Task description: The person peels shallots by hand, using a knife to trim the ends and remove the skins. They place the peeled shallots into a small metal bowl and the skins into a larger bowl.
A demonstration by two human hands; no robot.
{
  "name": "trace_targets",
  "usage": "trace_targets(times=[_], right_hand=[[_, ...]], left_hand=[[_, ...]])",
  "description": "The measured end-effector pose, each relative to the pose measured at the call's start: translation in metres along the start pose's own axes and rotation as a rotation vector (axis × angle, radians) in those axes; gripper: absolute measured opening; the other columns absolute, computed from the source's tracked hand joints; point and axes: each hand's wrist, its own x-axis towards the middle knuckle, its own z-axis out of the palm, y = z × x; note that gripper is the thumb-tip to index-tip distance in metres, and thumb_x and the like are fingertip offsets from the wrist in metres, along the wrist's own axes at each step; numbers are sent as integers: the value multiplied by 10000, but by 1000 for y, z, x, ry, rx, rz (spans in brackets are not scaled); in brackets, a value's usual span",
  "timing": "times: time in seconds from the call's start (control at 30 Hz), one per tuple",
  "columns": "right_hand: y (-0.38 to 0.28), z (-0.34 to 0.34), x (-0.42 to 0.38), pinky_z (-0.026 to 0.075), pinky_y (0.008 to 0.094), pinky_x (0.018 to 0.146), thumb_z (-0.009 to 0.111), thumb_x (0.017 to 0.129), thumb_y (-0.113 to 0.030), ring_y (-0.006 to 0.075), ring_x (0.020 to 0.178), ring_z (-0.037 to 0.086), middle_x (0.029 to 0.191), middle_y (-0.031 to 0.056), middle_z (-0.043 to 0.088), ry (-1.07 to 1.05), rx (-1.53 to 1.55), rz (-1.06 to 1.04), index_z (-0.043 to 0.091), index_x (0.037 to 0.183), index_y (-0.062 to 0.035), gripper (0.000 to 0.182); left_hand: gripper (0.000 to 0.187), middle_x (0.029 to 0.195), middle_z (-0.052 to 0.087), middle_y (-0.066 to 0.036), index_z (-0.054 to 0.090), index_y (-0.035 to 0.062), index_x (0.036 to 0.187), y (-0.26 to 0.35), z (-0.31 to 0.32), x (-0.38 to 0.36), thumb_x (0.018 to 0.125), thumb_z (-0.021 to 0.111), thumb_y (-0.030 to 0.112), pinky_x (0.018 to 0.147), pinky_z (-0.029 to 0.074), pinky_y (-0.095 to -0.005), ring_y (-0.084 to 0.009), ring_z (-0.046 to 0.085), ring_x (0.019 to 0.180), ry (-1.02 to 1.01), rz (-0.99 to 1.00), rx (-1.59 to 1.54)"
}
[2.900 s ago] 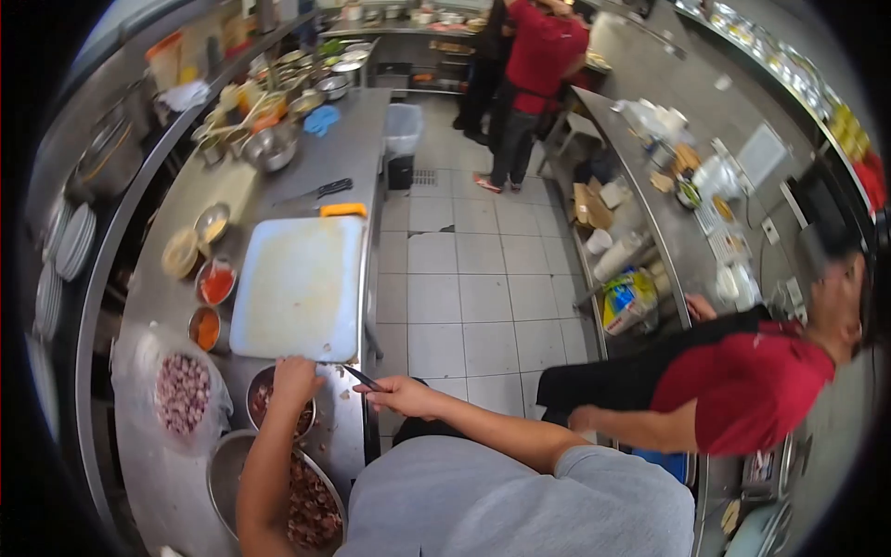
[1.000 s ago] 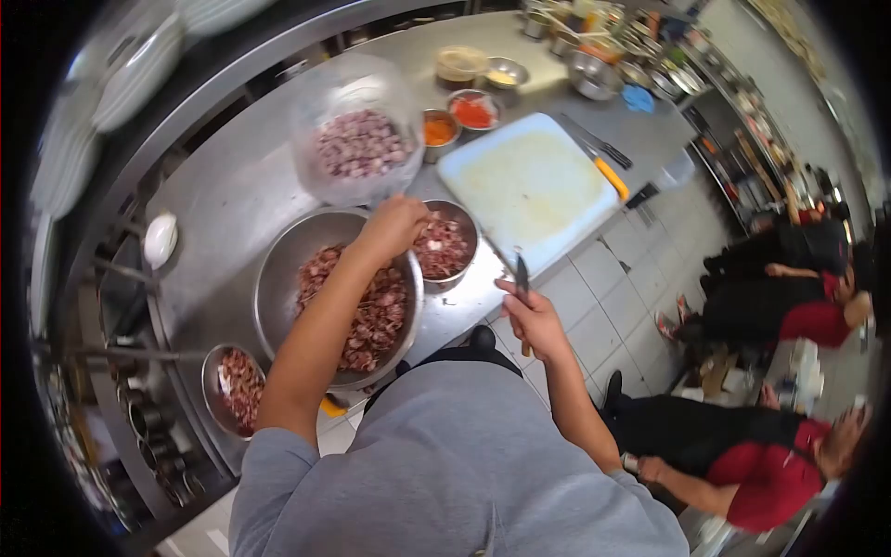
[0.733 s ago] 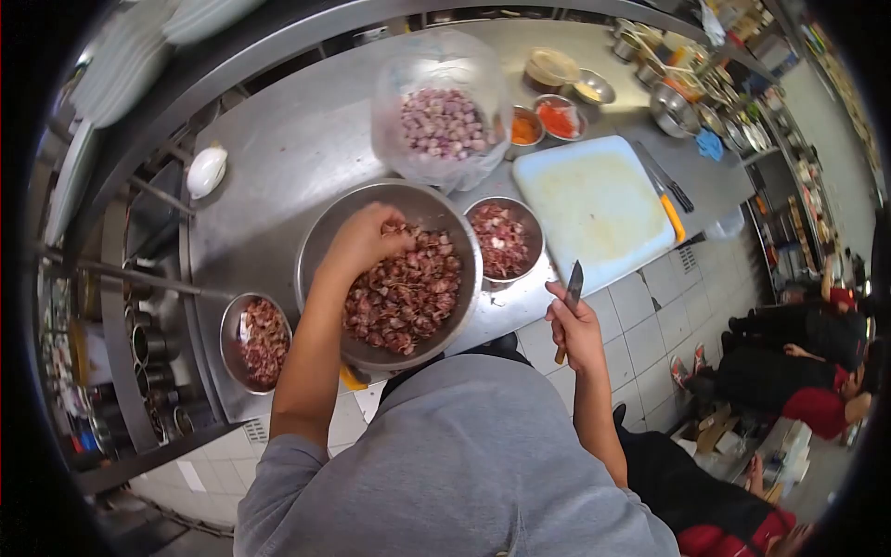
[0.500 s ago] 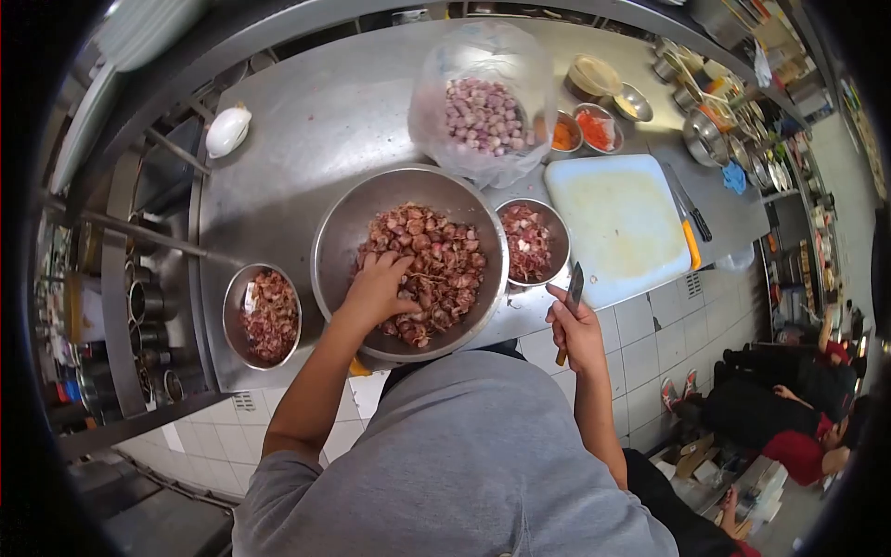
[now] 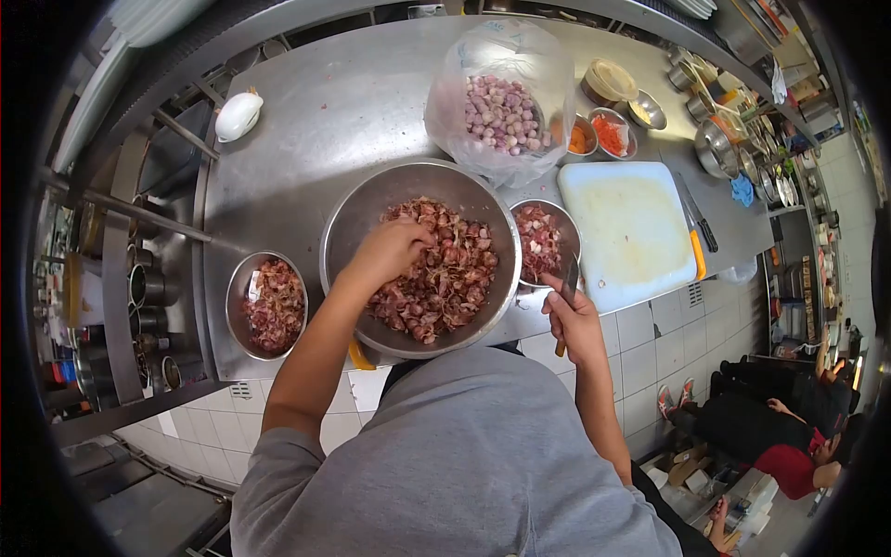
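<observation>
A large steel bowl (image 5: 348,200) holds a heap of unpeeled reddish-brown shallots (image 5: 455,269). Over the upper left of the heap is my left hand (image 5: 394,249), its fingers curled together among the shallots; what they pinch is hidden. My right hand (image 5: 577,327) grips a small knife (image 5: 569,278) by its handle, blade pointing up, in front of the cutting board's left edge. Just beyond that blade stands a smaller steel bowl (image 5: 573,223) with shallot skins and a few pale pieces. Another small bowl (image 5: 232,311) of skins sits to the left.
A clear plastic bag (image 5: 455,70) with peeled shallots (image 5: 506,113) lies behind the large bowl. A white cutting board (image 5: 622,223), knives (image 5: 698,218) and bowls of orange (image 5: 580,139) and red pieces (image 5: 610,136) are right. Two people (image 5: 742,427) are at far right.
My left hand has gone from spread fingers on the shallots to curled fingers, slightly farther back in the heap. My right hand still holds the knife. The view has shifted slightly.
</observation>
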Motion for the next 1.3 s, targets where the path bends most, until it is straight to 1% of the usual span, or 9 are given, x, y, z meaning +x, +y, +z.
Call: trace_targets(times=[0.17, 0.6, 0.67, 0.77, 0.87, 0.97, 1.07, 1.23, 1.3], right_hand=[[2, -5, -7, 301, 181, 399, 541, 974, -128, 16, 482, 396, 758, -16, 581, 15, 8, -8, 585, 1290, -61, 326], [23, -15, -21, 306, 186, 393, 545, 974, -134, 19, 469, 384, 750, -15, 576, 88, 96, 21, 578, 1287, -39, 329], [21, -12, -18, 307, 183, 398, 550, 973, -137, 18, 476, 384, 756, -18, 574, 74, 82, 38, 574, 1292, -41, 333], [15, -5, -16, 308, 179, 406, 552, 974, -135, 16, 490, 387, 770, -21, 574, 31, 41, 14, 575, 1291, -47, 331], [10, 7, -12, 312, 178, 421, 570, 959, -146, 10, 507, 385, 791, -25, 571, -12, -29, 16, 529, 1341, -53, 395], [29, 25, 7, 467, 294, 725, 690, 878, -193, 143, 806, 555, 856, 59, 605, 5, -342, -263, 374, 1458, -72, 671], [13, 47, 16, 472, 321, 711, 711, 855, -190, 163, 782, 550, 860, 90, 603, -33, -501, -367, 301, 1488, -78, 762], [0, 53, 20, 462, 259, 814, 733, 834, -119, 125, 852, 500, 1133, 61, 559, -97, -472, -177, 296, 1500, -122, 796], [18, 50, 25, 465, 256, 791, 719, 849, -106, 113, 798, 496, 995, 41, 600, -61, -419, -287, 391, 1461, -129, 694]], left_hand=[[198, 1085, 605, -115, 666, 79, 983, 3, 37, 27, 786, 671, 100, 863, 485, -429, -332, 591, 1022, 124, 225, 207], [454, 1111, 616, -109, 672, 142, 1091, 17, -41, -1, 669, 797, 254, 829, 483, -395, -301, 606, 1010, -804, -278, 283], [627, 1299, 543, -127, 642, 171, 1189, 35, -40, 0, 615, 843, 323, 930, 452, -408, -335, 523, 1168, -320, 23, 293], [835, 1470, 342, -168, 531, 219, 1353, 49, 12, -9, 590, 856, 308, 1037, 329, -606, -448, 343, 1300, -328, 460, 306], [740, 1456, 352, -171, 549, 189, 1301, 43, 40, -21, 613, 821, 218, 1010, 304, -679, -473, 304, 1341, -415, 377, 408], [603, 1389, 406, -164, 578, 154, 1205, 24, 54, -16, 633, 767, 121, 1007, 364, -606, -443, 371, 1294, -321, 281, 391], [351, 1129, 491, -129, 573, 84, 1003, 11, 43, 0, 672, 655, 1, 907, 455, -411, -350, 507, 1072, -146, 250, 205], [402, 1152, 533, -125, 594, 108, 1103, -37, 5, 19, 714, 671, 42, 920, 468, -424, -338, 513, 1106, -43, 64, 323], [394, 1150, 543, -121, 602, 113, 1112, -48, -11, 20, 729, 672, 51, 927, 466, -423, -341, 514, 1105, 48, 4, 321]])
